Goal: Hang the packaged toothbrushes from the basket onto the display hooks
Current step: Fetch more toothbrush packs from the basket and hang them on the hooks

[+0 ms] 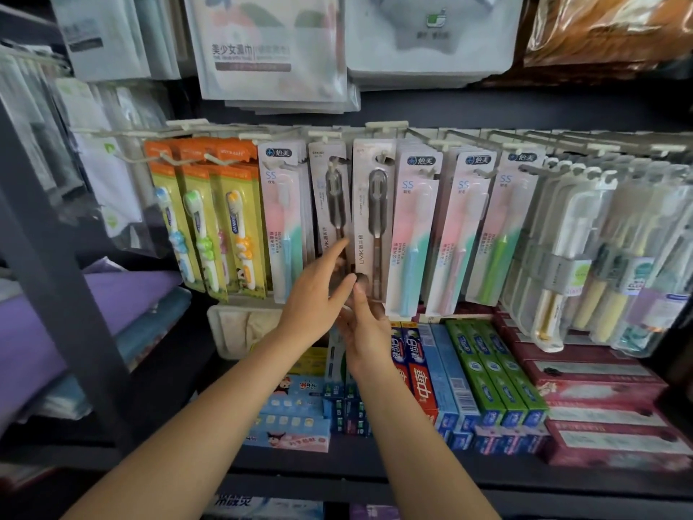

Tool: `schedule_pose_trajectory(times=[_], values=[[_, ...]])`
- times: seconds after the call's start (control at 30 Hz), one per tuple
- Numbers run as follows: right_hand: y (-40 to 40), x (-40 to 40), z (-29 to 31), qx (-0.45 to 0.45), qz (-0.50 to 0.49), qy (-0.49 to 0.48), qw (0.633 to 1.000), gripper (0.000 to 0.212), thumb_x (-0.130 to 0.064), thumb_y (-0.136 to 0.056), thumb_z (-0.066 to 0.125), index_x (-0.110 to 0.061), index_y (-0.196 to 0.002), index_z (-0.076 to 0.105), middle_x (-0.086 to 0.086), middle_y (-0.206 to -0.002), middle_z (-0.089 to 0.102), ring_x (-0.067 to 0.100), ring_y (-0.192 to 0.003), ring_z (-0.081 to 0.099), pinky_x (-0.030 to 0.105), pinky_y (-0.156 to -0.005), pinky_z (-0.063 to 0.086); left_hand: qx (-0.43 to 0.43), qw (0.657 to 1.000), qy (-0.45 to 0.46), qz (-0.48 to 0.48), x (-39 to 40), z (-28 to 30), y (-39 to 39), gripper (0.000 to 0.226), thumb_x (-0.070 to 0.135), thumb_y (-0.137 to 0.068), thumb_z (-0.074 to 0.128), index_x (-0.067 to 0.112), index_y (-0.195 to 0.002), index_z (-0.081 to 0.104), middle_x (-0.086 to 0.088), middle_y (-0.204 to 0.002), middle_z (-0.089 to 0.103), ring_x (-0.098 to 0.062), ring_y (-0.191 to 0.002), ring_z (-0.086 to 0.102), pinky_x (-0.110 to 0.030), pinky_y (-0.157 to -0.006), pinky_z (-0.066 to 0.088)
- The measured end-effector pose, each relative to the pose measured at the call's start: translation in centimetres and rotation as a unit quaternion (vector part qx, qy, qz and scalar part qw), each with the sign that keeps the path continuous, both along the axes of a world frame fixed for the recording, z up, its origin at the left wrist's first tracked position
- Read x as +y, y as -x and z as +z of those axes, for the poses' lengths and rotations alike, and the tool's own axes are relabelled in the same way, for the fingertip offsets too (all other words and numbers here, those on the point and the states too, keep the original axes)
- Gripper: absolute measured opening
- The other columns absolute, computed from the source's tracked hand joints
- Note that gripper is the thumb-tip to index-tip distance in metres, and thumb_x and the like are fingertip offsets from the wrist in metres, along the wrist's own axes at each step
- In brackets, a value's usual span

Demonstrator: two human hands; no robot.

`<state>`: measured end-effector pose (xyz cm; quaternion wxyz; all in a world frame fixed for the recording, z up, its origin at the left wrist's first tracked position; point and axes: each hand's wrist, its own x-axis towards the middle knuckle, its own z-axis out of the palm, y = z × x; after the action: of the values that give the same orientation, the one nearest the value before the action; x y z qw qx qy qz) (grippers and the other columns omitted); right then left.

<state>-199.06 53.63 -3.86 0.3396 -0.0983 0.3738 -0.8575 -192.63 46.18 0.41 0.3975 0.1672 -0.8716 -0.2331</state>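
Left hand point(318, 294): fingers straight, touching brown pack point(371, 219)
Right hand point(365, 332): thumb up against pack's foot; grip unclear
Pack: on hook point(380, 157)

- The lower end of the beige LMK toothbrush pack point(371, 219) is covered by the left hand point(315, 298) and right hand point(365, 332); whether either hand grips it cannot be told.
- The right hand's fingertips are hidden behind the left hand.
- The clear-cased toothbrushes point(585, 257) at the right are blurred; their print is unreadable.
- The brown foil pack point(607, 28) is cut by the top and right edges.
- No basket can be made out.
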Motion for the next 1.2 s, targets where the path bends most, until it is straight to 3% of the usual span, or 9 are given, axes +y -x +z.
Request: schedule_pose_trajectory(times=[0.1, 0.2, 0.4, 0.5, 0.77, 0.87, 0.97, 1.07, 1.2], values=[[0.0, -0.8, 0.0, 0.032, -0.036, -0.069, 0.997, 0.036, -0.031, -0.091, 0.073, -0.005, -0.114, 0.067, 0.012, -0.098, 0.078, 0.025, -0.085, 0.075, 0.032, -0.072, 0.060, 0.034, 0.994, -0.105, -0.007, 0.3, 0.7, 0.7, 0.042, 0.028, -0.101, 0.059, 0.020, -0.142, 0.052, 0.014, -0.110, 0.064, 0.009, -0.094, 0.059, -0.016, -0.089, 0.050], [0.0, -1.1, -0.3, 0.068, -0.065, -0.103, 0.990, 0.031, -0.036, -0.094, 0.069, -0.005, -0.097, 0.071, 0.010, -0.088, 0.077, 0.017, -0.071, 0.074, 0.027, -0.064, 0.059, 0.063, 0.983, -0.174, -0.017, 0.4, 1.1, 1.3, 0.024, 0.030, -0.099, 0.062, 0.019, -0.121, 0.066, 0.019, -0.098, 0.065, 0.018, -0.085, 0.058, -0.004, -0.076, 0.046], [-0.3, -0.8, -1.1, 0.123, -0.083, -0.105, 0.983, 0.035, -0.039, -0.100, 0.058, -0.008, -0.089, 0.069, 0.010, -0.080, 0.072, 0.015, -0.062, 0.069, 0.031, -0.065, 0.058, 0.045, 0.978, -0.201, -0.035, 0.1, 1.3, 1.9, 0.015, 0.036, -0.096, 0.065, 0.022, -0.097, 0.072, 0.009, -0.091, 0.072, -0.006, -0.090, 0.067, -0.022, -0.082, 0.053], [-0.4, -0.9, -1.0, 0.129, -0.083, -0.113, 0.982, 0.038, -0.046, -0.099, 0.057, -0.010, -0.090, 0.070, 0.009, -0.082, 0.075, 0.017, -0.066, 0.071, 0.038, -0.071, 0.059, 0.044, 0.981, -0.186, -0.028, 0.1, 1.4, 2.1, 0.015, 0.034, -0.097, 0.064, 0.021, -0.092, 0.070, 0.010, -0.086, 0.069, -0.004, -0.085, 0.065, -0.017, -0.076, 0.050], [-0.2, -2.1, -0.4, 0.134, -0.071, -0.152, 0.977, 0.058, -0.074, -0.083, 0.059, -0.020, -0.098, 0.074, 0.008, -0.099, 0.077, 0.029, -0.098, 0.073, 0.054, -0.091, 0.058, 0.058, 0.976, -0.208, -0.001, -0.6, 1.5, 3.2, 0.017, 0.033, -0.096, 0.066, 0.018, -0.098, 0.073, 0.010, -0.091, 0.071, -0.001, -0.088, 0.064, -0.011, -0.074, 0.046], [0.0, -2.2, -0.2, 0.126, -0.063, -0.150, 0.979, 0.065, -0.074, -0.083, 0.060, -0.018, -0.112, 0.072, 0.011, -0.110, 0.075, 0.031, -0.106, 0.070, 0.050, -0.092, 0.059, 0.059, 0.973, -0.223, 0.006, -0.8, 1.5, 3.5, 0.019, 0.033, -0.095, 0.067, 0.016, -0.099, 0.073, 0.008, -0.092, 0.071, -0.003, -0.089, 0.065, -0.014, -0.075, 0.046], [0.1, -1.5, 0.0, 0.122, -0.049, -0.137, 0.982, 0.048, -0.058, -0.093, 0.059, -0.017, -0.115, 0.068, 0.015, -0.107, 0.074, 0.033, -0.100, 0.071, 0.050, -0.086, 0.061, 0.058, 0.972, -0.227, 0.018, -0.6, 1.5, 3.3, 0.021, 0.034, -0.095, 0.067, 0.015, -0.101, 0.072, 0.007, -0.092, 0.070, -0.001, -0.086, 0.063, -0.008, -0.068, 0.044], [-0.5, 0.9, -0.7, 0.148, -0.046, -0.156, 0.976, 0.053, -0.057, -0.087, 0.063, -0.013, -0.116, 0.063, 0.014, -0.101, 0.072, 0.028, -0.084, 0.073, 0.040, -0.074, 0.062, 0.061, 0.974, -0.217, 0.029, -0.1, 0.7, 2.6, 0.022, 0.035, -0.094, 0.068, 0.019, -0.109, 0.067, 0.011, -0.098, 0.067, 0.001, -0.090, 0.061, -0.011, -0.074, 0.046], [-1.0, 4.1, -0.7, 0.087, -0.049, -0.091, 0.991, 0.068, -0.052, -0.079, 0.066, -0.006, -0.127, 0.053, 0.013, -0.097, 0.068, 0.024, -0.070, 0.071, 0.032, -0.066, 0.061, 0.076, 0.971, -0.226, 0.026, 0.3, -0.8, 1.9, 0.020, 0.031, -0.093, 0.071, 0.021, -0.109, 0.065, 0.010, -0.098, 0.067, -0.008, -0.095, 0.065, -0.040, -0.086, 0.059]])
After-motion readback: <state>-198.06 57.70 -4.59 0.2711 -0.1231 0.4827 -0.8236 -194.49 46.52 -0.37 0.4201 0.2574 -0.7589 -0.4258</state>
